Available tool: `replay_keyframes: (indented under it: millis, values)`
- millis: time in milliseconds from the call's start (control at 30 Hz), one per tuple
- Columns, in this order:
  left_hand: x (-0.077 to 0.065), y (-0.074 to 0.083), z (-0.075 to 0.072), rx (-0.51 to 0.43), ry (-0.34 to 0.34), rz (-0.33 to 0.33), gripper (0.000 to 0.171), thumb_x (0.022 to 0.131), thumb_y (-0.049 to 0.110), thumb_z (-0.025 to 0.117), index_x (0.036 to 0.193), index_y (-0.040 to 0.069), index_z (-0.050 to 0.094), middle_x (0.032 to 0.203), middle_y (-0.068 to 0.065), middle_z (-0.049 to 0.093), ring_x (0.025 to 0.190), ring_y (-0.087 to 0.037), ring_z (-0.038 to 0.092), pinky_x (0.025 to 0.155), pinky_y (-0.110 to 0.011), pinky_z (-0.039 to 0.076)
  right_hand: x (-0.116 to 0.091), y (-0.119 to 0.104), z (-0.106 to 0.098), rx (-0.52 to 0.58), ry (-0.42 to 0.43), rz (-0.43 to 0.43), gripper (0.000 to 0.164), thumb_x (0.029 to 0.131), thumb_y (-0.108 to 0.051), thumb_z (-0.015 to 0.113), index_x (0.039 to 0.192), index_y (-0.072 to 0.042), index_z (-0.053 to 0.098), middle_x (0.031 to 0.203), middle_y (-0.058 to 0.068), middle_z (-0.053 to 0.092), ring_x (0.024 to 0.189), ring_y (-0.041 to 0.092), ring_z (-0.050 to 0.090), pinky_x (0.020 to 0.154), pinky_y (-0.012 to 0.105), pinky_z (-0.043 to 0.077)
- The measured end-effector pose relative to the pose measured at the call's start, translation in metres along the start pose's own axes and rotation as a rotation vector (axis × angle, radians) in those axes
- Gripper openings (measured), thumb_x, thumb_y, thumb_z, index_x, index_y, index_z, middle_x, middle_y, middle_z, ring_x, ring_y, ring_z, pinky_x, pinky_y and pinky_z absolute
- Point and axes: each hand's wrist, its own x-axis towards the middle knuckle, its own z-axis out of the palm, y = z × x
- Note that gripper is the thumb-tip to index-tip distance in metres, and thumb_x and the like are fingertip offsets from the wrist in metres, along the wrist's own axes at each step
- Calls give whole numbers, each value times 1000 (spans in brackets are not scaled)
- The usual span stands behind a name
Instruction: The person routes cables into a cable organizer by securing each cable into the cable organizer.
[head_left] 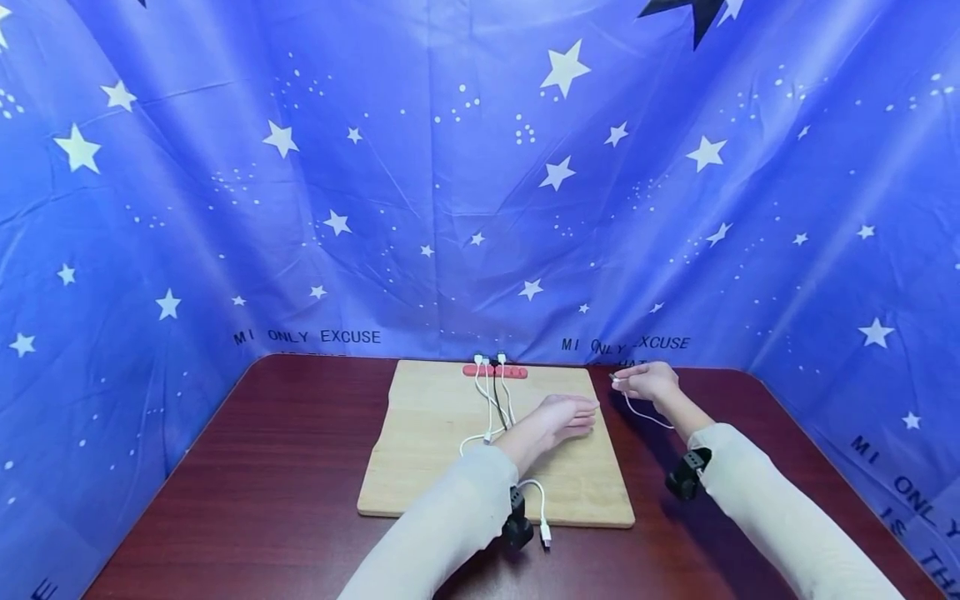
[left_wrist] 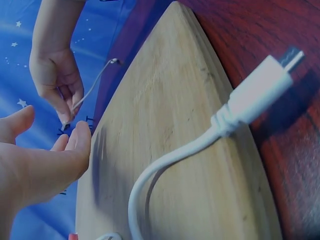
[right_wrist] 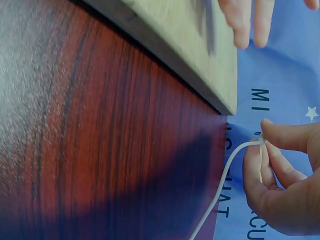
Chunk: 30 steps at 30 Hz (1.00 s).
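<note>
My right hand [head_left: 651,383] pinches one end of a white charging cable [right_wrist: 220,187] between thumb and fingertips, off the board's right side. The connector is mostly hidden by the fingers. From there the cable hangs down toward the table. My left hand [head_left: 562,419] is held over the wooden board [head_left: 427,467] with its fingers extended toward the right hand, and nothing is in it. On the board's far edge, a red cable clip strip [head_left: 513,372] holds the ends of several white cables [head_left: 512,402] and a black cable [head_left: 497,396].
A white USB plug [left_wrist: 260,90] sticks out past the board's near edge, close to the left wrist. Another white connector [head_left: 488,437] lies mid-board. The dark red table [head_left: 262,467] surrounds the board, with a blue star-patterned curtain [head_left: 420,167] behind it.
</note>
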Motion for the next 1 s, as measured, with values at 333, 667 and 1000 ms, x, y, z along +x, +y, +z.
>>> replay_keyframes:
  millis: [333,667,1000]
  values:
    - [-2,1,7,-21,-13,-1,41,94,9,60,130,-10,55,133,-29,60,124,-37,60,109,-44,50,-12,-1,4,91,-91,-17,42,84,-5,73,121,11,62,71,-13,69,65,-5,61,66,14,58]
    - [-3,-3,8,-58,-10,-8,43,93,7,62,130,-12,53,132,-30,60,125,-38,60,109,-43,50,-24,0,9,208,-210,-41,51,87,-2,68,131,16,51,78,-14,72,70,-4,64,70,14,58]
    - [-4,-7,12,-66,5,7,36,91,5,62,125,-10,59,126,-28,65,120,-36,63,106,-41,53,-36,-15,12,298,-269,-33,54,88,-1,67,136,15,47,85,-9,75,77,-2,67,77,18,60]
